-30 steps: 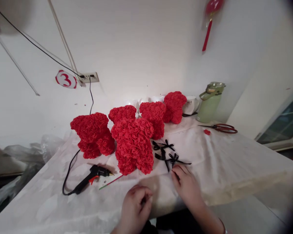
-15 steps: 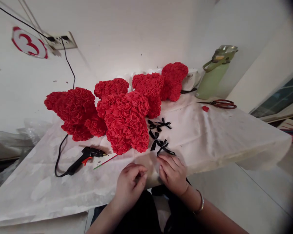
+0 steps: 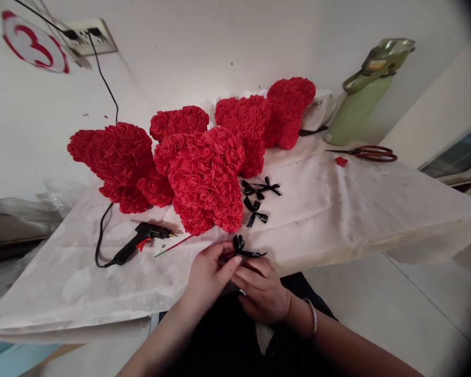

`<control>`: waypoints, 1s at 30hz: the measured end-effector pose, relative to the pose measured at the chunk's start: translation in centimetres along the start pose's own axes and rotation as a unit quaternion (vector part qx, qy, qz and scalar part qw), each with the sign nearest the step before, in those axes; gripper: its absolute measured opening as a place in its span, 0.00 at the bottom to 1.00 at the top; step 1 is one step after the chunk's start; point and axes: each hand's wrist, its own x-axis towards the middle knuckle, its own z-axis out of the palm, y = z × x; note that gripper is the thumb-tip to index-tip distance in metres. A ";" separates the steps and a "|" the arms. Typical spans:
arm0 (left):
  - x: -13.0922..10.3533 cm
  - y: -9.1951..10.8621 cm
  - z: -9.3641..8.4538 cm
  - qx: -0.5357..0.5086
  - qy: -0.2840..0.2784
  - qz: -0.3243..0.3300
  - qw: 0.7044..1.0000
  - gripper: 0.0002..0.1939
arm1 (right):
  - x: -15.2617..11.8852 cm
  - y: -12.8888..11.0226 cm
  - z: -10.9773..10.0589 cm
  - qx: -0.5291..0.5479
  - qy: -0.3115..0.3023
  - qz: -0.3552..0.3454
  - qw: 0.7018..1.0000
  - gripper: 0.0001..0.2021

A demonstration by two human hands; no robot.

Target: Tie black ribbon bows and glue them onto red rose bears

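Over the table's front edge, a black ribbon bow (image 3: pixel 240 245) with light lettering on its tail is pinched between the thumb and fingers of my left hand (image 3: pixel 210 272). My right hand (image 3: pixel 262 289), a silver bangle at its wrist, has its fingers curled against the bow's lower side, meeting my left thumb; its exact grip is partly hidden. Beyond them, several more black bows, such as this ribbon bow (image 3: pixel 255 210), lie on the cloth. Just behind my hands stands a red foam-rose bear (image 3: pixel 204 183), with more red rose figures (image 3: pixel 118 162) around it.
A black glue gun (image 3: pixel 137 243) with an orange trigger lies left, its cord curving back. Near its tip is a thin red-and-green stick (image 3: pixel 172 246). Scissors (image 3: pixel 372 153), a red petal piece (image 3: pixel 341 162) and a tall green bottle (image 3: pixel 361 102) are at the right rear, by the wall.
My right hand has lifted the front bow off the cloth and brought it left to my left hand, which now pinches it. The view has shifted slightly.
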 end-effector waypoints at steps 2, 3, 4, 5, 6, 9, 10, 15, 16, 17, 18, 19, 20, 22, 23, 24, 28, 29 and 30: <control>0.2 0.1 0.1 0.028 -0.007 -0.023 0.999 0.13 | 0.2 0.0 0.0 0.015 -0.015 -0.009 1.000 0.26; 0.3 0.2 0.2 0.038 -0.006 -0.035 0.999 0.13 | 0.3 0.0 0.0 0.022 -0.022 -0.011 0.999 0.26; 0.4 0.2 0.3 0.045 0.000 -0.045 0.998 0.12 | 0.3 0.0 0.0 0.026 -0.027 -0.012 0.999 0.25; 0.4 0.2 0.4 0.051 0.008 -0.054 0.997 0.12 | 0.2 0.1 -0.1 0.029 -0.030 -0.012 0.999 0.24; 0.4 0.2 0.4 0.056 0.017 -0.060 0.997 0.12 | 0.1 0.1 -0.1 0.030 -0.026 -0.012 0.999 0.24; 0.3 0.1 0.5 0.058 0.036 -0.061 0.996 0.10 | -0.4 0.0 -0.2 0.026 0.034 0.001 0.999 0.22; 0.2 0.0 0.4 0.052 0.037 -0.056 0.996 0.09 | -0.4 -0.1 -0.2 0.022 0.072 0.017 0.997 0.21; 0.0 0.0 0.3 -0.026 0.026 -0.047 0.998 0.16 | 1.2 -0.2 -1.3 0.057 0.145 0.208 0.966 0.25; 0.0 0.1 0.3 -0.041 0.024 -0.050 0.998 0.18 | 1.8 -0.2 -1.5 0.079 0.114 0.228 0.964 0.24; 0.0 0.1 0.3 -0.051 0.024 -0.053 0.997 0.20 | 2.5 -0.2 -1.7 0.098 0.077 0.240 0.963 0.22; 0.0 0.2 0.3 -0.059 0.025 -0.053 0.997 0.21 | 3.1 -0.1 -1.9 0.111 0.043 0.250 0.961 0.19; -0.1 0.2 0.3 -0.062 0.029 -0.053 0.996 0.22 | 3.6 -0.1 -2.0 0.118 0.014 0.260 0.958 0.16; -0.1 0.2 0.3 -0.062 0.031 -0.053 0.996 0.22 | 4.1 0.0 -2.0 0.121 -0.004 0.275 0.954 0.12; -0.1 0.1 0.2 -0.059 0.032 -0.052 0.996 0.24 | 4.6 0.1 -1.9 0.126 -0.014 0.304 0.944 0.06; -0.2 0.0 0.1 -0.055 0.030 -0.050 0.997 0.24 | 4.8 0.2 -1.8 0.132 -0.012 0.313 0.940 0.05; -0.2 0.0 0.0 -0.051 0.028 -0.048 0.997 0.24 | 4.8 0.4 -1.8 0.139 -0.009 0.320 0.937 0.05; -0.3 -0.2 -0.3 -0.071 0.052 -0.036 0.995 0.21 | 4.7 0.7 -1.7 0.171 0.001 0.336 0.926 0.05; -0.3 -0.2 -0.4 -0.094 0.061 -0.039 0.993 0.21 | 4.6 0.7 -1.7 0.177 0.003 0.339 0.924 0.06; -0.3 -0.3 -0.5 -0.121 0.065 -0.043 0.990 0.21 | 4.6 0.6 -1.7 0.180 0.006 0.342 0.922 0.06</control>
